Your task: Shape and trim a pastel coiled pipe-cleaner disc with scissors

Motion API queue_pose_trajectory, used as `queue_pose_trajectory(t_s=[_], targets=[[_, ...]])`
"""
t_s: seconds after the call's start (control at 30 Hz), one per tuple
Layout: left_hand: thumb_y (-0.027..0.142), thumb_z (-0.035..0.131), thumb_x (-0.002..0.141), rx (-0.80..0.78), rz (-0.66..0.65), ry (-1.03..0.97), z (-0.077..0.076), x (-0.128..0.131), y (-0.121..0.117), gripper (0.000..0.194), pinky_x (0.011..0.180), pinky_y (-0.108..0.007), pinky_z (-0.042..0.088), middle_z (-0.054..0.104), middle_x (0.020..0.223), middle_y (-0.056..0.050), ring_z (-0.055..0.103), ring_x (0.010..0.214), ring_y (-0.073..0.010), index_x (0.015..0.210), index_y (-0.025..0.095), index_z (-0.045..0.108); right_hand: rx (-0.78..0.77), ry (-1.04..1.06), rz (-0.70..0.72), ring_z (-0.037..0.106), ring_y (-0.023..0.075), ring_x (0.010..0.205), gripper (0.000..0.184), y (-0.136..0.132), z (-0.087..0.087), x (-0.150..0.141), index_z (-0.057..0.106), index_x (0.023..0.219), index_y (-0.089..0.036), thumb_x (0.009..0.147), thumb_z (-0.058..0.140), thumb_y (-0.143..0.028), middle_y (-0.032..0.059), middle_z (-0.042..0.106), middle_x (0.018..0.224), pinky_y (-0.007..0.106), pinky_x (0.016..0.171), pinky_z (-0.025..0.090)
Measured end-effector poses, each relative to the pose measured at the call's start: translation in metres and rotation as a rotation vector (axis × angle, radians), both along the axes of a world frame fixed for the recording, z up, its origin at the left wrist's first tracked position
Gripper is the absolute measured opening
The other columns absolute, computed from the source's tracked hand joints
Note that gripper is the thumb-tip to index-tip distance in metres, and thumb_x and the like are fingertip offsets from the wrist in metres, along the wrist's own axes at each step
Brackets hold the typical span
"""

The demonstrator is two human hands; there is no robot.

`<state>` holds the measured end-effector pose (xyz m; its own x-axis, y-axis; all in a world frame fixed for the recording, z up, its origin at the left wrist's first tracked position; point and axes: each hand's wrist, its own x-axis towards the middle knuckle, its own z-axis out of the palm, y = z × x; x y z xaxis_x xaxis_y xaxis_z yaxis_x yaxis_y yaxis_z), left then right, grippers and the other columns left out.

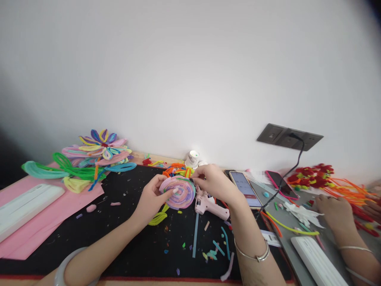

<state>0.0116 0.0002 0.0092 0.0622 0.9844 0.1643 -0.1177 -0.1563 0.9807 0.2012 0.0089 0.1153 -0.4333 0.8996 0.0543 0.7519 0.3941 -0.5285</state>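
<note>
A flat coiled disc of pink, purple and orange pipe cleaner (182,198) is above the black mat (119,238). My left hand (151,198) grips its left side, thumb across the front and fingers behind. At the upper right edge of the disc, my right hand (214,182) has thumb and forefinger pinched together; a tiny dark bit shows at the fingertips. Just below that hand lies a pale pink glue gun (212,207), with a translucent glue stick (195,236) sticking out toward me. Behind and under the disc are orange pipe cleaners (178,169) and a yellow-green loop (158,218).
Pipe-cleaner flowers (104,149) and pink paper (80,202) are at left, with a white case (32,206). A paper cup (193,158) stands by the wall. To the right are a phone (245,188), a black cord (282,184) from a socket, and another person's hand (335,212).
</note>
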Motion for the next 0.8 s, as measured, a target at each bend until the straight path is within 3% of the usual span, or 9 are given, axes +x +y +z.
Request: queue_pose_trajectory(t_s=[0.1, 0.27, 0.43, 0.8], targets=[[0.030, 0.075, 0.068, 0.001, -0.011, -0.010, -0.001, 0.000, 0.000, 0.029, 0.070, -0.028, 0.050, 0.064, 0.079, 0.001, 0.061, 0.075, -0.0163, 0.086, 0.018, 0.055, 0.003, 0.009, -0.005, 0.038, 0.0078, 0.049, 0.021, 0.001, 0.000, 0.000, 0.046, 0.055, -0.017, 0.073, 0.044, -0.005, -0.0050, 0.043, 0.052, 0.022, 0.051, 0.026], [0.028, 0.075, 0.069, -0.003, -0.012, -0.035, -0.002, -0.001, 0.001, 0.029, 0.069, -0.026, 0.049, 0.062, 0.078, 0.002, 0.059, 0.074, -0.0142, 0.086, 0.018, 0.055, -0.011, 0.059, -0.038, 0.050, 0.0100, 0.055, 0.018, 0.004, -0.001, 0.007, 0.063, 0.070, -0.015, 0.076, 0.047, -0.010, -0.0013, 0.059, 0.062, 0.021, 0.054, 0.034], [0.028, 0.075, 0.069, 0.001, -0.014, -0.026, -0.003, -0.002, 0.001, 0.029, 0.070, -0.027, 0.049, 0.063, 0.078, 0.002, 0.060, 0.075, -0.0152, 0.087, 0.018, 0.055, -0.067, 0.086, -0.026, 0.060, 0.0119, 0.064, 0.021, 0.006, -0.001, 0.016, 0.070, 0.079, -0.015, 0.074, 0.051, -0.009, 0.0018, 0.069, 0.074, 0.021, 0.060, 0.042], [0.030, 0.076, 0.068, -0.003, -0.019, -0.018, 0.000, -0.001, 0.000, 0.030, 0.070, -0.026, 0.049, 0.063, 0.077, 0.002, 0.060, 0.074, -0.0149, 0.085, 0.018, 0.055, -0.085, 0.103, -0.014, 0.057, 0.0100, 0.057, 0.017, 0.008, -0.004, 0.016, 0.068, 0.075, -0.013, 0.074, 0.051, -0.008, 0.0003, 0.065, 0.065, 0.020, 0.052, 0.038]])
